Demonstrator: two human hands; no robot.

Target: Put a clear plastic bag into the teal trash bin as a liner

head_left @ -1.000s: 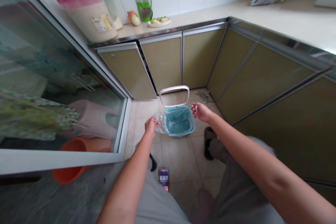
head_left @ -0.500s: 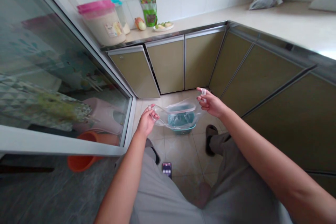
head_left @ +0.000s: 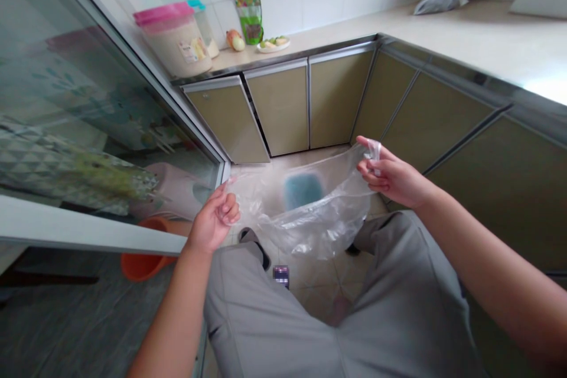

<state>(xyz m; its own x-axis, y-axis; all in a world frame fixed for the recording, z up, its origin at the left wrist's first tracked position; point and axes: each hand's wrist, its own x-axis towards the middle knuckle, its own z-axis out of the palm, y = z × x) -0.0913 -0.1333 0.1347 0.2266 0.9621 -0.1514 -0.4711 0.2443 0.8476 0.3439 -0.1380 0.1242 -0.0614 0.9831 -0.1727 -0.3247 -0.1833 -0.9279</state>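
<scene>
A clear plastic bag (head_left: 310, 230) is stretched wide between my hands, its mouth spread apart and its body hanging below. My left hand (head_left: 215, 217) pinches the bag's left edge with curled fingers. On the other side my right hand (head_left: 390, 174) grips the right edge, the plastic bunched around its fingers and the index finger pointing outward. Through the film a blue-green bin (head_left: 303, 190) shows blurred on the tiled floor beneath; its outline is mostly veiled by the plastic.
Low cabinets (head_left: 277, 109) line the back and right, one door ajar. On the counter stand a pink-lidded container (head_left: 175, 38), an onion (head_left: 235, 40), a green pouch (head_left: 248, 12) and a plate of cut food (head_left: 273, 45). A glass door (head_left: 110, 100) and orange bucket (head_left: 142, 263) are at left.
Both hands have moved apart and the bag has risen toward me, opening wider. The bag now hangs above the bin instead of low around it.
</scene>
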